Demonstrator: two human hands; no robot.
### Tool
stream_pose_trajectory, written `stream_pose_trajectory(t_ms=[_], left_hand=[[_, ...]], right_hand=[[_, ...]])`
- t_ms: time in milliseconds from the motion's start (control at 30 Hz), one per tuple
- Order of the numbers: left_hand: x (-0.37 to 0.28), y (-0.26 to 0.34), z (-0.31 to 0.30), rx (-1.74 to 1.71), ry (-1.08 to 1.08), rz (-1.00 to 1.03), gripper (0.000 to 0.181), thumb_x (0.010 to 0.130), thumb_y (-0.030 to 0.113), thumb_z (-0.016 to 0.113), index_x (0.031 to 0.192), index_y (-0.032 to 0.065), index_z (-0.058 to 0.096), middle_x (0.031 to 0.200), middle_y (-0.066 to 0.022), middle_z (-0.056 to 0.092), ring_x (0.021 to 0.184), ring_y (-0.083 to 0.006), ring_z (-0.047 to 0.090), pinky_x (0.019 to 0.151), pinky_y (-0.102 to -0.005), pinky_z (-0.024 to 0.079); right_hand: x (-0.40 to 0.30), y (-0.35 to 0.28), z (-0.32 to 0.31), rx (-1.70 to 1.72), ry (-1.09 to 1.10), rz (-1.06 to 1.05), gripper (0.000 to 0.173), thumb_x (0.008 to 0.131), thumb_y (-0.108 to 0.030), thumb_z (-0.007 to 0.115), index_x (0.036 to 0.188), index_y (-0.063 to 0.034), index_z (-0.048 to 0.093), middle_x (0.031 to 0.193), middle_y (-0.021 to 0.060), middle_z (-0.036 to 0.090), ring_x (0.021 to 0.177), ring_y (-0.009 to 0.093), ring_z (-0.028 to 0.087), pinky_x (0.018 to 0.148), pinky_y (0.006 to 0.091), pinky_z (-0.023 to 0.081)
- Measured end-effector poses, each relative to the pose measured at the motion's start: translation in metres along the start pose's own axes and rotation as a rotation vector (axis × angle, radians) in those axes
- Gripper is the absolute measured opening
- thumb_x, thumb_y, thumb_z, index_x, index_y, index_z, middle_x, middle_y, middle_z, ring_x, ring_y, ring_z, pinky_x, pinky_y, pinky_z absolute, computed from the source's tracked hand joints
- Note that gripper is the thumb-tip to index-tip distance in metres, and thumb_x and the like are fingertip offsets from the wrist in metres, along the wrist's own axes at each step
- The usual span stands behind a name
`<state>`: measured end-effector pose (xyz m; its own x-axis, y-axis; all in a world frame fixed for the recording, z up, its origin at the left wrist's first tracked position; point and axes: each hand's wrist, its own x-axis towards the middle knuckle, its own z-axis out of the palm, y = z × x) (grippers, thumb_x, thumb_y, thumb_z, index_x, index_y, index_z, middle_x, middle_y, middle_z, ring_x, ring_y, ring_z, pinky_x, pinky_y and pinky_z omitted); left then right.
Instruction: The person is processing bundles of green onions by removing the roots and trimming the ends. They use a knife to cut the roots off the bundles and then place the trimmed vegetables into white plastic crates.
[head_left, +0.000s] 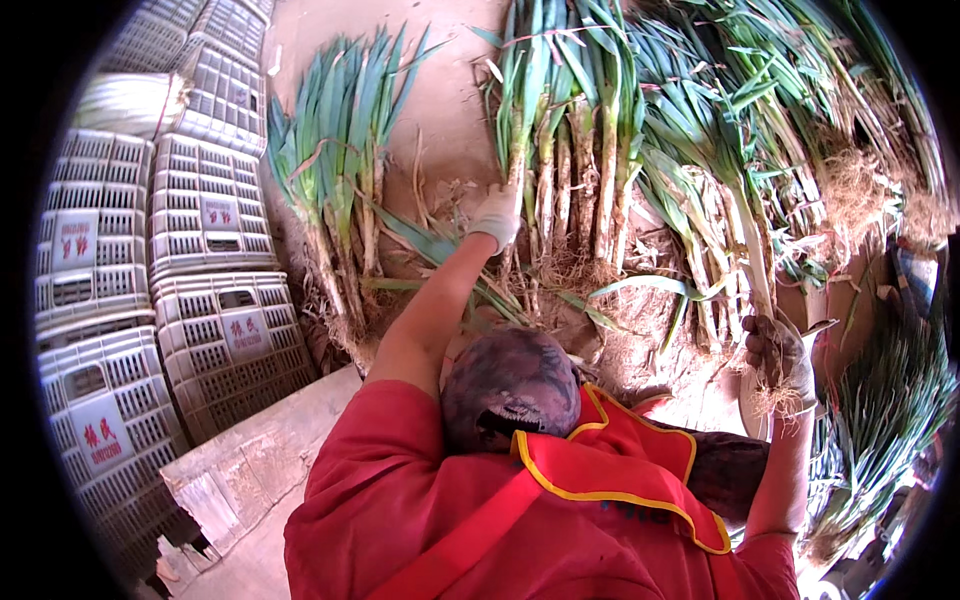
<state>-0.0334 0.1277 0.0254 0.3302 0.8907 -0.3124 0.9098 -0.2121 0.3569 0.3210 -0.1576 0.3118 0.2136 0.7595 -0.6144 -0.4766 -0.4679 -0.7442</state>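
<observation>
My left hand (496, 217), in a pale glove, reaches forward and closes on the lower stalk of a large green onion (519, 154) at the left edge of the middle bunch (564, 172). Its fingertips are partly hidden. Off to the right, my right hand (776, 352), in a dirt-darkened glove, grips the root end of another long green onion (742, 225), whose pale stalk and green leaves point away from me. Stringy roots (777, 397) hang over that wrist. A thin, blade-like piece (819, 328) sticks out beside the right hand; I cannot tell what it is.
White plastic crates (214, 214) bearing writing are stacked at left, beside a worn wooden board (259, 435). A separate bunch of green onions (341, 150) stands near them. More onions (795, 112) pile at far right, others (885, 420) lower right. Loose leaves (427, 244) litter the floor.
</observation>
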Motion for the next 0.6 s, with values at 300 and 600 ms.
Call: stream_pose_trajectory(t_ms=[300,600], left_hand=[[-0.016,-0.004,0.031,-0.008,-0.028,-0.066,0.073,0.081,0.011,0.061,0.143,0.0056,0.023,0.139,-0.0255,0.035,0.102,-0.039,0.061,0.083,-0.0469,0.053],[-0.031,-0.041,-0.034,-0.231,-0.017,-0.14,0.054,0.077,0.035,0.065,0.122,0.0076,0.055,0.109,-0.0266,0.061,0.097,-0.0349,0.064,0.085,-0.0429,0.049]], right_hand=[[0.008,0.013,-0.022,-0.163,0.139,0.056,0.042,0.088,-0.022,0.065,0.122,-0.0048,0.049,0.09,0.006,0.06,0.061,0.009,0.054,0.051,0.0226,0.045],[0.033,0.009,-0.03,0.029,-0.159,0.097,0.025,0.092,-0.018,0.059,0.112,-0.0052,0.054,0.089,0.005,0.06,0.064,0.011,0.055,0.052,0.0249,0.047]])
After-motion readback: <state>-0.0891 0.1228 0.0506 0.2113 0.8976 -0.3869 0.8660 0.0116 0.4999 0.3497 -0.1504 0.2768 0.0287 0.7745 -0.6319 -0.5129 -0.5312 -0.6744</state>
